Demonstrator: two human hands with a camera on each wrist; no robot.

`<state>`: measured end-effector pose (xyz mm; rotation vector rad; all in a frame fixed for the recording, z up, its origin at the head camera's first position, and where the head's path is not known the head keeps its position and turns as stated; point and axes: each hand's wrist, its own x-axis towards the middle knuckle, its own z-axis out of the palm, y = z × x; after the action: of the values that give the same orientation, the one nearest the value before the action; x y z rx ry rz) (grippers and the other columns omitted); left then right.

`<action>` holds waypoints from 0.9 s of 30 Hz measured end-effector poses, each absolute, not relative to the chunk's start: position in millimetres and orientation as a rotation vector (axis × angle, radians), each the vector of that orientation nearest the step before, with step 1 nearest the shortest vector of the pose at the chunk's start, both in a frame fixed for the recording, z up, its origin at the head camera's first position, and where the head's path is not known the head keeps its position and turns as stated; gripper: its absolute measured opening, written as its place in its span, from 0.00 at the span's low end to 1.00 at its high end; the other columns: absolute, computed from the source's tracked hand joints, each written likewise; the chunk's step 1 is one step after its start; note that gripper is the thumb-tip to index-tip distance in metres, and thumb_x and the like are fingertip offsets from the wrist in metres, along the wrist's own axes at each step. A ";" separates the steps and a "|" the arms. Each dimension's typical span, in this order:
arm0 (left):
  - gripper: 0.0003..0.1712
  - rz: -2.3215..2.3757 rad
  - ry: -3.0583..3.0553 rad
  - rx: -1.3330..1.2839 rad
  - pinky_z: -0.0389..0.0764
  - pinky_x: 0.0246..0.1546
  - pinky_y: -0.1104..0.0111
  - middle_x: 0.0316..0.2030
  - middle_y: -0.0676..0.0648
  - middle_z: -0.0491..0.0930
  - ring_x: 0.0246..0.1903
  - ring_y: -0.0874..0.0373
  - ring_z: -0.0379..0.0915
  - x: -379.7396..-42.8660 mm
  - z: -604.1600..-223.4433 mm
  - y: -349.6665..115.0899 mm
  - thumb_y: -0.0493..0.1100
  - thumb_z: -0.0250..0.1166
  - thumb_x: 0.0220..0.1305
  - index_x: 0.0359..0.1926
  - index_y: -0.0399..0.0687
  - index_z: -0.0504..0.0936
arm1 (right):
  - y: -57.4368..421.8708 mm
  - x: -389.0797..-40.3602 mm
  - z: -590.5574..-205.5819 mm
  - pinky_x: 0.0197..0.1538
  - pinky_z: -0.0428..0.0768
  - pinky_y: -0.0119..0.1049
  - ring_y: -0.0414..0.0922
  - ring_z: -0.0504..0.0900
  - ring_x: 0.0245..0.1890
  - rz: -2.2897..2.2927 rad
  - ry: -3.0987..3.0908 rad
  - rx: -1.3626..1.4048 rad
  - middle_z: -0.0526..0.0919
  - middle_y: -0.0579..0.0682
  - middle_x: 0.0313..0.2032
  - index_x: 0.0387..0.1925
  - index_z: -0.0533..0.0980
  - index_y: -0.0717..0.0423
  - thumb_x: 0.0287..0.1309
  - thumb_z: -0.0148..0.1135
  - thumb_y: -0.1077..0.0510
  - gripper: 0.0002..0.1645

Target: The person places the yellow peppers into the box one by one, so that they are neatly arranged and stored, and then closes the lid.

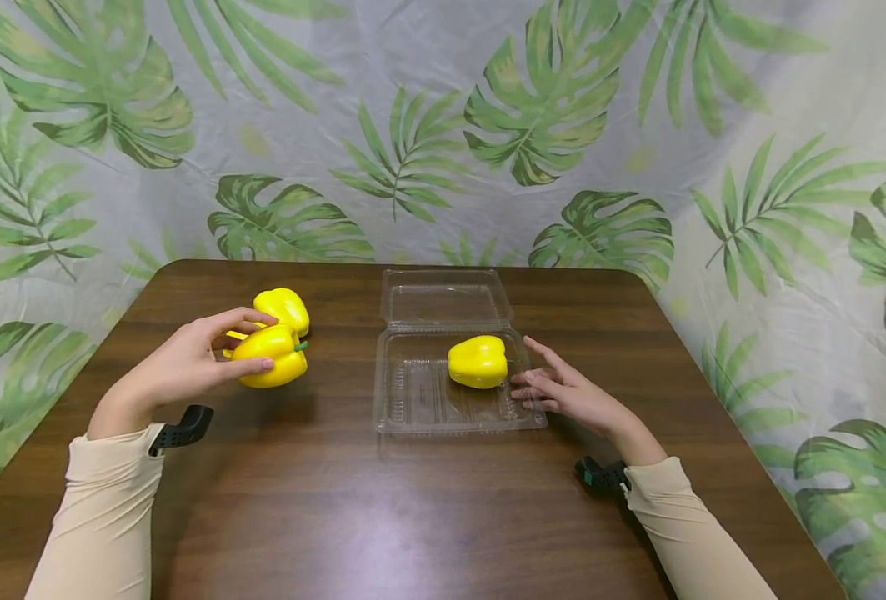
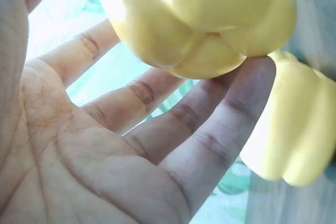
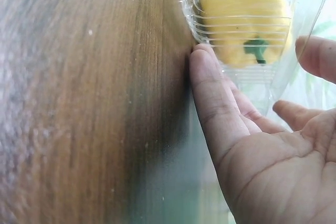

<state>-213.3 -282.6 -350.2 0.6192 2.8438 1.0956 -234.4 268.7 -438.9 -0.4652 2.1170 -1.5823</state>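
Note:
My left hand (image 1: pixel 191 352) grips a yellow bell pepper (image 1: pixel 273 367) with a green stem, thumb on the near side and fingers round the far side. In the left wrist view, this pepper (image 2: pixel 210 14) shows its lobed bottom end. Just behind it lies a second yellow pepper (image 1: pixel 287 307) on the table. A third yellow pepper (image 1: pixel 478 362) lies on its side in a clear plastic clamshell container (image 1: pixel 412 400), its lid folded back. At the container's right wall is my right hand (image 1: pixel 581 400), its fingers extended; the right wrist view shows the fingertips (image 3: pixel 202 59) right at the plastic.
The container's clear lid (image 1: pixel 443 302) lies flat toward the back of the brown wooden table (image 1: pixel 382 517). Behind the table and along its sides hangs a leaf-patterned cloth (image 1: pixel 412 158). Each wrist wears a black strap mount (image 1: pixel 183 429).

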 end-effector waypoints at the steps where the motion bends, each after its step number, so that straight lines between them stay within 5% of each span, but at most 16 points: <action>1: 0.31 1.099 2.839 0.624 0.84 0.46 0.76 0.60 0.39 0.84 0.51 0.49 0.87 -214.8 -347.7 -280.0 0.48 0.78 0.67 0.68 0.53 0.79 | 268.7 -234.4 -439.0 0.64 0.84 0.39 0.69 0.76 0.71 -1.584 2.117 -0.463 0.66 0.77 0.74 0.88 0.32 0.43 0.87 0.46 0.51 0.46; 9: 0.29 1.178 2.752 0.668 0.84 0.51 0.75 0.61 0.41 0.83 0.55 0.46 0.86 -225.3 -334.2 -260.0 0.48 0.76 0.69 0.68 0.55 0.78 | 269.2 -234.8 -440.2 0.65 0.84 0.39 0.69 0.76 0.71 -1.592 2.107 -0.467 0.65 0.77 0.74 0.88 0.32 0.41 0.87 0.46 0.51 0.46; 16: 0.28 1.181 2.711 0.675 0.87 0.45 0.67 0.62 0.43 0.81 0.54 0.46 0.85 -230.9 -327.8 -247.4 0.52 0.74 0.71 0.68 0.63 0.78 | 268.5 -234.9 -440.1 0.65 0.84 0.40 0.69 0.76 0.71 -1.590 2.107 -0.465 0.66 0.76 0.74 0.88 0.33 0.40 0.87 0.46 0.50 0.45; 27: 0.27 1.197 2.696 0.767 0.84 0.48 0.67 0.56 0.44 0.84 0.50 0.49 0.88 -243.3 -323.0 -226.6 0.48 0.76 0.69 0.66 0.58 0.79 | 268.3 -235.0 -440.2 0.65 0.84 0.39 0.69 0.76 0.71 -1.595 2.106 -0.464 0.66 0.76 0.74 0.88 0.34 0.41 0.87 0.46 0.50 0.45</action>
<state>-243.3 -226.6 -323.0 0.7674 2.6961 1.1965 -235.0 268.3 -440.2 -0.4636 2.1063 -1.5955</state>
